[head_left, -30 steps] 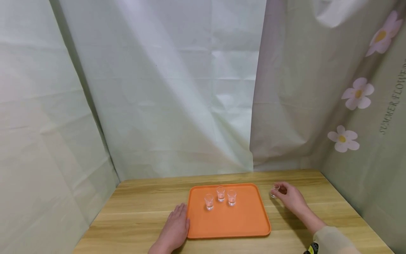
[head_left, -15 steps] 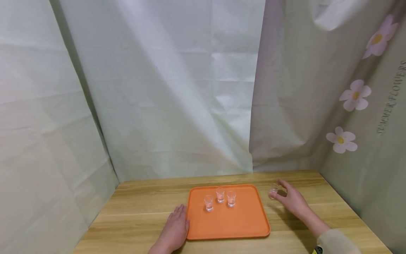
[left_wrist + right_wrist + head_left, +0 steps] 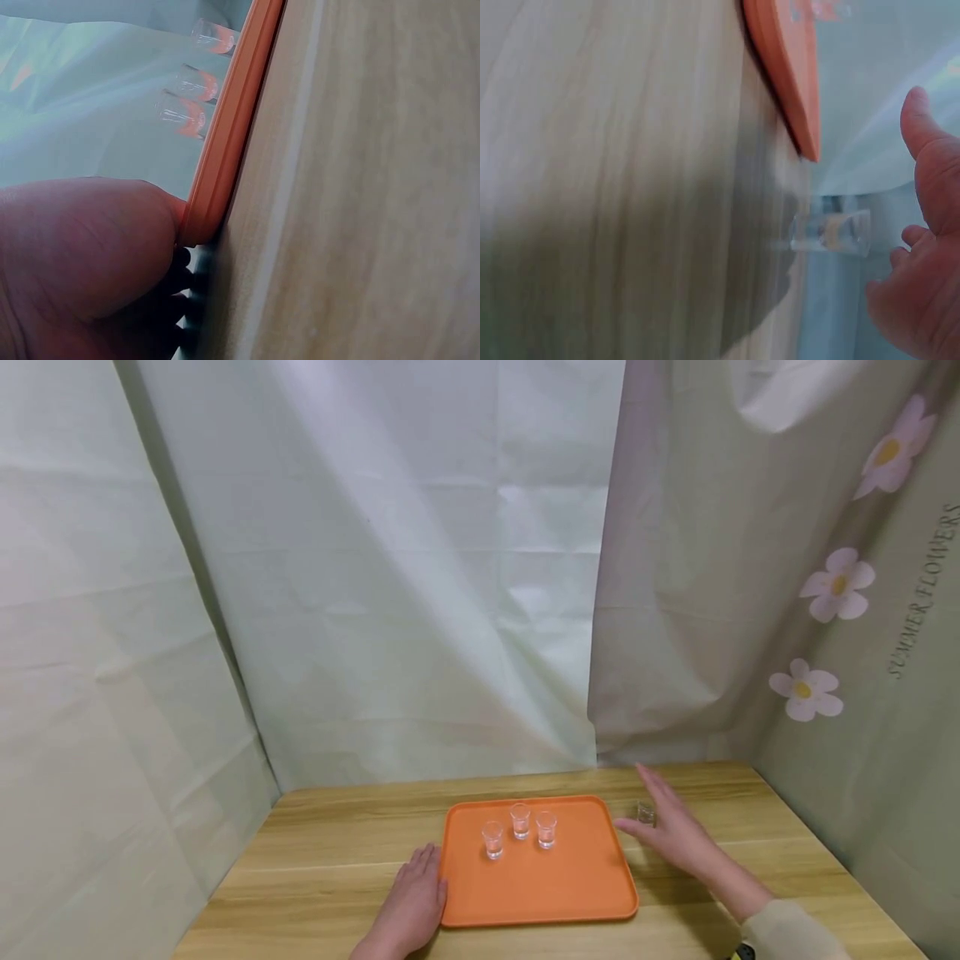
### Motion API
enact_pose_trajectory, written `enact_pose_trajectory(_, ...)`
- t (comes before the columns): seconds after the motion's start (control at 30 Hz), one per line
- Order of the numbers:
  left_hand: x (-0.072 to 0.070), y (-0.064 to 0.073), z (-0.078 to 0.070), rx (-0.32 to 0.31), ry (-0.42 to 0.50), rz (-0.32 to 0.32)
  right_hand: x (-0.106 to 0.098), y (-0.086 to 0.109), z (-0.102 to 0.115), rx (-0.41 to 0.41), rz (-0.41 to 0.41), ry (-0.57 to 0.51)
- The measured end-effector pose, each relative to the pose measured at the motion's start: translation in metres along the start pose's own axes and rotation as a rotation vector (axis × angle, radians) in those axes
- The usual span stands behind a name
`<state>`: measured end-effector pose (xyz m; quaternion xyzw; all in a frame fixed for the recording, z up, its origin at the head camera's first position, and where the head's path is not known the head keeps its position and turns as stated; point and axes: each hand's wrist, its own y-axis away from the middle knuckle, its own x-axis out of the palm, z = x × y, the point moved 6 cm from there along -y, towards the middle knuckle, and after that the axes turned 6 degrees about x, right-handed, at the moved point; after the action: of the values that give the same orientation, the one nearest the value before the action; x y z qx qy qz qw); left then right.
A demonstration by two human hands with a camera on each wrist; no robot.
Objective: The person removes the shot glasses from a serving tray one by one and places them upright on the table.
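Three clear shot glasses, one at the left [image 3: 492, 840], one at the back [image 3: 521, 822] and one at the right [image 3: 546, 830], stand upright on an orange tray [image 3: 555, 893]. A fourth shot glass [image 3: 832, 232] stands on the table just right of the tray, partly behind my right hand in the head view. My right hand [image 3: 671, 831] hovers beside that glass with thumb and fingers spread, holding nothing. At the tray's left edge, my left hand [image 3: 408, 897] lies with fairly straight fingers, its thumb side touching the rim; in the left wrist view its thumb [image 3: 97, 240] meets the tray corner.
The wooden table [image 3: 322, 860] has light wood grain. Pale curtains [image 3: 420, 610] hang close behind and on both sides; the right one carries printed flowers [image 3: 806, 690] and lettering.
My right hand has let go of the shot glass right of the tray, spread its fingers and shifted slightly left. The left hand and the glasses on the tray have stayed in place.
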<state>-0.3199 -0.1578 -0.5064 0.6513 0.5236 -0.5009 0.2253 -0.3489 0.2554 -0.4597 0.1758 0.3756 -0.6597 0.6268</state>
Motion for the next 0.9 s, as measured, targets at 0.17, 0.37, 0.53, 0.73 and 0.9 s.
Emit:
enact_pose_trajectory(0.17, 0.000, 0.000, 0.000, -0.009, -0.003, 0.011, 0.004, -0.003, 0.014, -0.026, -0.018, -0.006)
enact_pose_trajectory(0.37, 0.000, -0.001, -0.001, -0.016, -0.009, 0.024, 0.014, -0.005, 0.028, -0.018, -0.012, -0.012)
enact_pose_trajectory(0.53, -0.001, 0.000, -0.001, -0.014, -0.004, 0.027, 0.026, -0.004, 0.042, -0.030, 0.023, -0.032)
enact_pose_trajectory(0.73, -0.001, -0.001, -0.001, -0.017, -0.006, 0.023, 0.044, -0.005, 0.053, -0.020, 0.067, -0.062)
enact_pose_trajectory(0.9, 0.000, -0.001, -0.001, -0.020, -0.004, 0.014, 0.059, -0.008, 0.057, 0.000, 0.097, -0.104)
